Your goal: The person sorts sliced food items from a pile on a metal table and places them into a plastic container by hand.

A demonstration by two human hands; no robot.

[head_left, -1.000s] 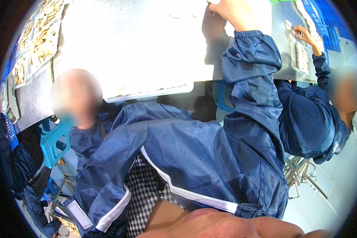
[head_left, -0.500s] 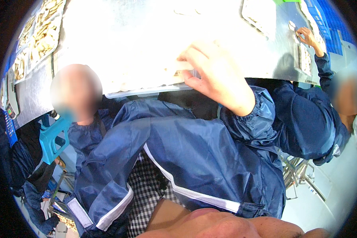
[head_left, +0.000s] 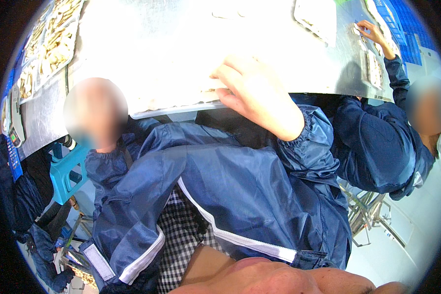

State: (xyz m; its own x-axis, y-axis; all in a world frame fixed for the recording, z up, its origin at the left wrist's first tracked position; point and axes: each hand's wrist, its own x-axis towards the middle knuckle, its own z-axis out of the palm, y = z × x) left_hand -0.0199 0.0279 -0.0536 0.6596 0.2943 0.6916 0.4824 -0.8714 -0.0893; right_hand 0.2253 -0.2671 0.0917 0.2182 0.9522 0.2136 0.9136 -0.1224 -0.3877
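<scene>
My right hand (head_left: pixel 262 95) is over the near edge of a pale plastic tray (head_left: pixel 181 110), its fingers bent and the thumb close to the forefinger. Glare hides what is between the fingertips. Pale, brown-edged slices (head_left: pixel 208 90) lie in the tray beside the thumb, mostly washed out by light. My left hand (head_left: pixel 97 115) is at the tray's left end, by the table edge; it is blurred over, so its fingers and anything in them cannot be made out.
Trays of pale slices (head_left: pixel 59 46) stand at the far left of the metal table (head_left: pixel 36 120). Another tray (head_left: pixel 313 29) lies at the back right. At right a co-worker's hand (head_left: pixel 372 32) touches a white piece. A turquoise stool (head_left: pixel 63 179) stands lower left; blue crates (head_left: pixel 411 44) are far right.
My right hand has moved a little left, and its fingers have come down closer to the slices in the tray. The co-worker's hand has shifted up and left.
</scene>
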